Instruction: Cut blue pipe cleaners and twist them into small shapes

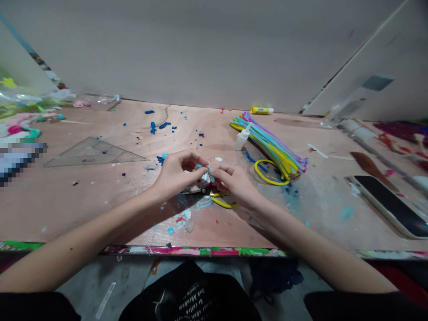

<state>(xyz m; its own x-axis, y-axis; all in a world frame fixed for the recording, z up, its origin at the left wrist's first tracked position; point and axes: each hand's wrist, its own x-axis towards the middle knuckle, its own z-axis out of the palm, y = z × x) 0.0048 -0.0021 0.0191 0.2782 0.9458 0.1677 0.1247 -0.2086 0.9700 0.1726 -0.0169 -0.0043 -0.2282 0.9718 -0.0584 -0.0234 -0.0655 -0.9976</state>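
My left hand and my right hand meet above the middle of the wooden table. Their fingertips pinch a small light-blue piece between them; its exact kind is too small to make out. Just under the hands lies what looks like a pair of scissors, mostly covered by the fingers. A yellow loop shows below my right hand. To the right are a bundle of colored pipe cleaners, a bent yellow pipe cleaner and a small white squeeze bottle.
A clear set square lies at left. Blue scraps dot the table. A yellow glue stick rests by the back panel. At right are a phone and a brown wooden tool. The table's front edge has colorful trim.
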